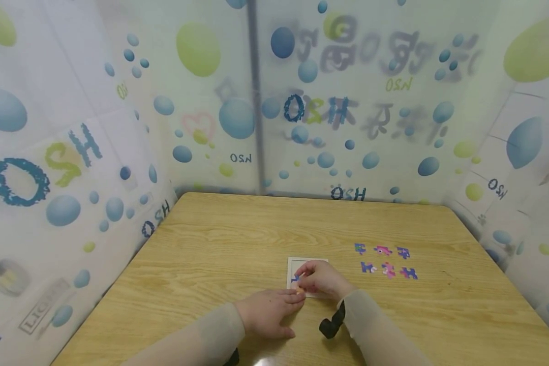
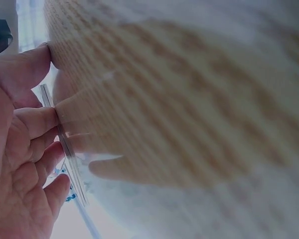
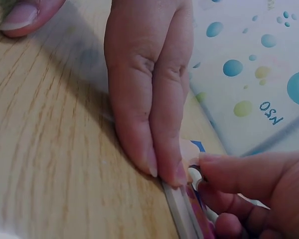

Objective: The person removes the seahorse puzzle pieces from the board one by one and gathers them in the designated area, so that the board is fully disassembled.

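Observation:
A small white-rimmed puzzle frame (image 1: 290,269) lies on the table, with peach and blue jigsaw pieces (image 1: 295,279) in its left part. My left hand (image 1: 271,312) lies flat, its straight fingertips on the frame's near-left edge; in the left wrist view those fingers (image 2: 37,122) meet the frame's thin side. Over the frame, my right hand (image 1: 322,279) pinches a jigsaw piece (image 3: 195,175) between thumb and forefinger, low at the rim beside the left fingertips. Most of that piece is hidden by the fingers. The right hand covers much of the frame.
Right of the frame, several loose purple and pink jigsaw pieces (image 1: 388,269) lie in two rows on the wooden table (image 1: 219,239). Patterned curtains (image 1: 201,101) hang behind the table and along both sides. A black strap (image 1: 333,323) hangs by the right wrist.

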`<state>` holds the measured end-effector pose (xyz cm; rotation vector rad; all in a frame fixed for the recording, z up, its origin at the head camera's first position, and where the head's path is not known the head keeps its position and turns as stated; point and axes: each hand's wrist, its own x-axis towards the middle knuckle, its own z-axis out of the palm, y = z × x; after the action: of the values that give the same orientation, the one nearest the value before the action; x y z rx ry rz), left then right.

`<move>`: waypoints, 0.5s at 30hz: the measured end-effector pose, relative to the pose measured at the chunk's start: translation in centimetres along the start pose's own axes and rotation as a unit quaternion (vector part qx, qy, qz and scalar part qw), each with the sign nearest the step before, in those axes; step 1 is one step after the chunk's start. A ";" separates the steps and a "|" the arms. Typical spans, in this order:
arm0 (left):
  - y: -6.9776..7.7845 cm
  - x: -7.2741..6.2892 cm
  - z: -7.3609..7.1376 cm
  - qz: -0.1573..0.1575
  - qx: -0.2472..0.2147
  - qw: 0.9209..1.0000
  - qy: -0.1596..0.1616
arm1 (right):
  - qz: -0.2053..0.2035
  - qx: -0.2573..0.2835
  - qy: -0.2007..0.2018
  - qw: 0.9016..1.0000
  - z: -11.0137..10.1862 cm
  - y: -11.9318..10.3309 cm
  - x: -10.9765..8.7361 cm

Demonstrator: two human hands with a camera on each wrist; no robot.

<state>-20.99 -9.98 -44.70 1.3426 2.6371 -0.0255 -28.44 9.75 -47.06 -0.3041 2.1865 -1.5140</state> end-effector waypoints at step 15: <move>-0.1 0.0 0.1 0.005 0.010 1.000 0.004 | 0.001 0.011 -0.001 1.000 0.0 -0.5 -0.2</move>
<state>-21.03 -10.01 -44.78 1.3656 2.6429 -0.0437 -28.24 9.63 -46.54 -0.2959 2.1680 -1.5346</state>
